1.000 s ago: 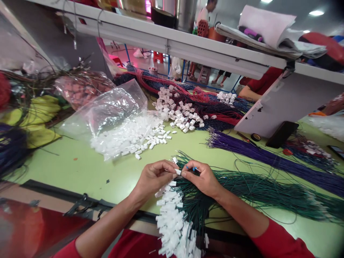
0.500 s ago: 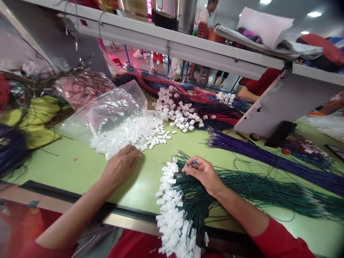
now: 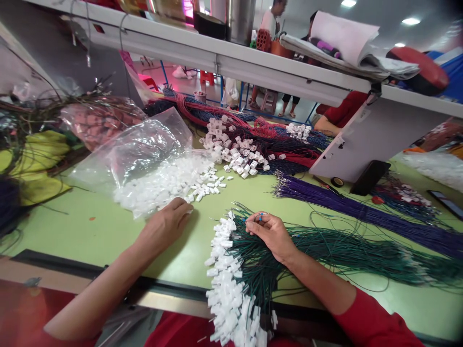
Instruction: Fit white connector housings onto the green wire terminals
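Note:
My left hand [image 3: 169, 221] is closed in a pinch at the near edge of the loose white connectors [image 3: 159, 180]; a small white connector shows at its fingertips. The connectors spill from a clear plastic bag [image 3: 144, 137]. My right hand [image 3: 271, 233] pinches a wire end with small blue pieces, above a bundle of dark green wires [image 3: 336, 248]. White housings [image 3: 227, 289] cap the left ends of that bundle and hang over the table's front edge.
Purple wires [image 3: 325, 195] lie at the right, near a black phone-like object [image 3: 371, 177]. Red and blue wires with white housings [image 3: 246, 156] lie at the back. A shelf [image 3: 275, 65] crosses above. Yellow cloth-like material [image 3: 47, 149] is at left. A person's red sleeve [image 3: 343, 113] shows behind.
My left hand has moved slightly right relative to the connector pile, with a white piece now showing at its fingertips. My right hand has turned slightly. The whole view has shifted a little.

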Available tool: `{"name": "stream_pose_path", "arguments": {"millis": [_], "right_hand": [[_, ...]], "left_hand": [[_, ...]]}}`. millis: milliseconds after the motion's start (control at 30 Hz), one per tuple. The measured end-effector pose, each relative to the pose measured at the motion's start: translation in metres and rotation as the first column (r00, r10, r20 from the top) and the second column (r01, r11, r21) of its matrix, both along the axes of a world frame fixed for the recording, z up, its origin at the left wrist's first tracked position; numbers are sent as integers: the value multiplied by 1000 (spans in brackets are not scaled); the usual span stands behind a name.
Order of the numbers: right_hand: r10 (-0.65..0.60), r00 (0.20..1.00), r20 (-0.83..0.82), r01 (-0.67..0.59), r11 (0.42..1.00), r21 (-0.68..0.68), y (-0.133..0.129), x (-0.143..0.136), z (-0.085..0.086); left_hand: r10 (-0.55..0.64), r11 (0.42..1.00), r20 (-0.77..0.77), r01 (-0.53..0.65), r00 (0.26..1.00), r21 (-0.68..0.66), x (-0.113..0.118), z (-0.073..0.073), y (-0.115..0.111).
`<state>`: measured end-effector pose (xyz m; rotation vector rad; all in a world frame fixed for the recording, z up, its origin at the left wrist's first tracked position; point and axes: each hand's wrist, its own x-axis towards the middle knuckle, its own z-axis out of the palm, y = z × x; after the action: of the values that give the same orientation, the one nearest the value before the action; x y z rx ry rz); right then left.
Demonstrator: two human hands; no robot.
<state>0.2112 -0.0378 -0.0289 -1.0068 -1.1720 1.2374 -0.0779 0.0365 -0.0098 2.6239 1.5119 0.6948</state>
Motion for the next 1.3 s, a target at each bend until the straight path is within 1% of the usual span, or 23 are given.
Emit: {"name": "stream_pose_path", "arguments": {"millis": [100,133,167,200,233,300,333,367,400,433,467,567,633,700,900,1033,1133,1233,1300], "right_hand": [[0,1000,7,0,1000,-5,0,-1,1],[4,1000,10,-4,1000,-6,0,-2,2],[12,1000,15,-12,1000,-5,0,-3,4],[21,1000,20,-21,1000,-3,-1,-4,5],[32,999,29,-32,999,2,-1,-5,7],[53,997,58,-54,998,17,-3,-6,9],[64,995,79,-66,998,24,-3,-6,10],[76,992,103,-79,996,31,-4,-6,11],[86,988,128,-92,995,41,-5,-6,12],[94,983,156,-104,993,55,-6,-5,12],[98,978,187,-114,991,73,-6,-5,12],[92,955,283,-132,983,128,-7,-4,13],[85,941,329,-138,980,141,-8,-3,14],[80,935,345,-137,980,142,-8,-2,14],[89,927,366,-144,981,127,-7,-2,14],[92,922,377,-147,982,118,-7,-1,14],[83,920,384,-142,981,129,-7,-1,15],[57,923,380,-137,973,188,-8,-2,17],[32,926,376,-123,967,221,-9,-4,16]], "left_hand": [[14,999,156,-9,988,-33,3,3,-1],[21,997,247,-1,969,-81,6,5,-4],[36,988,359,20,933,-152,9,6,-7],[67,969,481,57,874,-239,14,8,-11],[113,937,597,114,794,-330,21,11,-16],[233,845,768,267,597,-464,36,16,-26],[290,798,815,342,502,-496,44,18,-30],[339,756,840,409,423,-511,52,21,-34],[376,719,852,465,364,-516,60,23,-38],[405,685,855,511,325,-519,67,24,-40],[428,657,852,544,302,-523,72,25,-42],[475,591,833,598,285,-541,83,25,-45],[492,569,822,608,287,-553,85,25,-46],[498,563,816,607,292,-561,85,25,-47],[499,564,811,597,304,-571,83,24,-48],[472,588,823,582,317,-562,82,22,-47],[438,596,824,570,360,-566,80,21,-47],[375,618,828,553,417,-559,78,20,-46],[346,635,831,543,436,-550,79,20,-47]]}}
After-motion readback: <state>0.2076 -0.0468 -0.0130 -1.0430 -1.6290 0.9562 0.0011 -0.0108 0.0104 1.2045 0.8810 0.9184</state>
